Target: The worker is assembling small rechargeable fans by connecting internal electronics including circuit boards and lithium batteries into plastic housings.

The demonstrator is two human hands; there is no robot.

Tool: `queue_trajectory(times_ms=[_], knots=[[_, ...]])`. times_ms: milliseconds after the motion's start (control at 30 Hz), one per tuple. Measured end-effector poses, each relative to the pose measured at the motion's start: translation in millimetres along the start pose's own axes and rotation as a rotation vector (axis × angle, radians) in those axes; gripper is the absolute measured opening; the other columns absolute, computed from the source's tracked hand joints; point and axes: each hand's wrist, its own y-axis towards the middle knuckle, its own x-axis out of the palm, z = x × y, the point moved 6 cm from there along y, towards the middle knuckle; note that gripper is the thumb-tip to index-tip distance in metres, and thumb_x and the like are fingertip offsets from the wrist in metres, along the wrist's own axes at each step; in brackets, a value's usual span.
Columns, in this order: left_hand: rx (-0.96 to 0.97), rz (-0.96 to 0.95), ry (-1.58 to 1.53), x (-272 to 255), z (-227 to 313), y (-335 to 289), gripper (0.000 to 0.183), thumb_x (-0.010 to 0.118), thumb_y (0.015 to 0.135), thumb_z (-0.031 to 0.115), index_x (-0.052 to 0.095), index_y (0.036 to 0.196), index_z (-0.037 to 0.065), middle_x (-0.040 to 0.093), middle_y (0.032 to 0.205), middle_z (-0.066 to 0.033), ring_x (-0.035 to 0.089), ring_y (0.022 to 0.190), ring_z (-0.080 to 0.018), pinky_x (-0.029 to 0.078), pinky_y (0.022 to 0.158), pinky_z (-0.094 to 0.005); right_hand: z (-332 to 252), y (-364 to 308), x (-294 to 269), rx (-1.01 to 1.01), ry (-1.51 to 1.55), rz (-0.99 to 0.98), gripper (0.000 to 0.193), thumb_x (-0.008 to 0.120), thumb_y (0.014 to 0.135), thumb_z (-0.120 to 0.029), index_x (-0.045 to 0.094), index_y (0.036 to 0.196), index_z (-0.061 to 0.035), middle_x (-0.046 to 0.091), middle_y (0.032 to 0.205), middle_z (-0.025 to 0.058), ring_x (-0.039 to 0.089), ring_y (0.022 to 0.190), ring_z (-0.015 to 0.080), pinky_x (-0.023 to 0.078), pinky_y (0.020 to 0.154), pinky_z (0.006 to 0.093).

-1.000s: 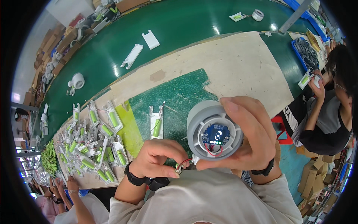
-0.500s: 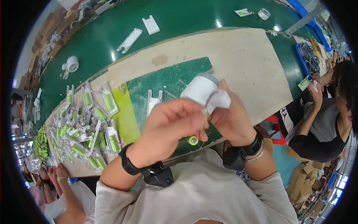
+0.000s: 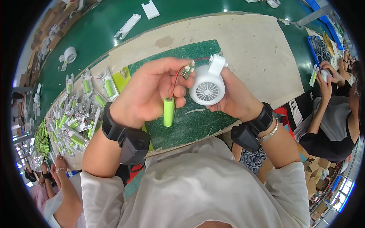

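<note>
At the far left, a heap of loose green batteries (image 3: pixel 41 146) is piled beside a jumble of white plastic holders (image 3: pixel 72 127), many of them fitted with batteries. To the right of the jumble, the left hand (image 3: pixel 141 89) is raised above a green mat (image 3: pixel 186 138), palm turned toward the right. A small circuit board (image 3: pixel 186 71) is pinched between the left thumb and forefinger; the remaining fingers are curled.

Below these fingers, on the near side, a single green battery (image 3: pixel 168 113) is positioned with its long axis running near to far. Its far end is joined to the board by a red wire (image 3: pixel 174 84). Whether the battery is gripped or merely hangs cannot be told.

Immediately right of the left fingertips, a white fan (image 3: pixel 207 91) is clamped in the right hand (image 3: pixel 236 95), its round grille turned up to view. Some right fingers are hidden behind it. The fan's neck (image 3: pixel 217 64) extends from its far side, and a second red wire (image 3: pixel 201 59) spans from neck to board. The governing relation is thus: the board is located left of the neck, apart from it, with the left hand nearer the battery.
</note>
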Motion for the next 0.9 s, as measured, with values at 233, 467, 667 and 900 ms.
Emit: queue_trajectory(times_ms=[233, 467, 667, 900], knots=[[0.008, -0.088, 0.023, -2, -2, 6, 0.016, 0.052, 0.083, 0.018, 0.054, 0.082, 0.002, 0.057, 0.069, -0.0052, 0.052, 0.049, -0.0093, 0.048, 0.045, -0.0250, 3, 5, -2, 0.013, 0.022, -0.020, 0.047, 0.032, 0.087, -0.053, 0.052, 0.100, -0.0124, 0.059, 0.079, 0.0026, 0.055, 0.060, 0.0099, 0.045, 0.046, 0.0225], [0.046, -0.195, 0.002, -3, -8, 1, 0.020, 0.051, 0.084, 0.018, 0.054, 0.081, -0.001, 0.057, 0.069, -0.0064, 0.053, 0.051, -0.0108, 0.049, 0.048, -0.0252, -14, -6, -3, -0.204, -0.096, 0.177, 0.051, 0.038, 0.087, -0.052, 0.054, 0.105, -0.0066, 0.058, 0.078, 0.0035, 0.056, 0.061, 0.0108, 0.046, 0.048, 0.0232], [0.076, -0.208, -0.079, -5, -15, -5, 0.025, 0.047, 0.087, 0.021, 0.054, 0.085, -0.004, 0.058, 0.073, -0.0102, 0.057, 0.053, -0.0128, 0.051, 0.048, -0.0258, -24, -11, -4, -0.300, -0.181, 0.192, 0.051, 0.048, 0.084, -0.049, 0.060, 0.091, 0.0001, 0.058, 0.075, 0.0050, 0.057, 0.062, 0.0110, 0.047, 0.051, 0.0232], [0.049, -0.361, -0.187, 3, -19, -7, 0.027, 0.043, 0.089, 0.021, 0.052, 0.092, -0.005, 0.057, 0.078, -0.0128, 0.058, 0.056, -0.0145, 0.053, 0.049, -0.0271, -33, -16, -6, -0.421, -0.247, 0.211, 0.046, 0.053, 0.084, -0.045, 0.061, 0.084, 0.0004, 0.056, 0.071, 0.0020, 0.052, 0.060, 0.0072, 0.042, 0.051, 0.0215]])
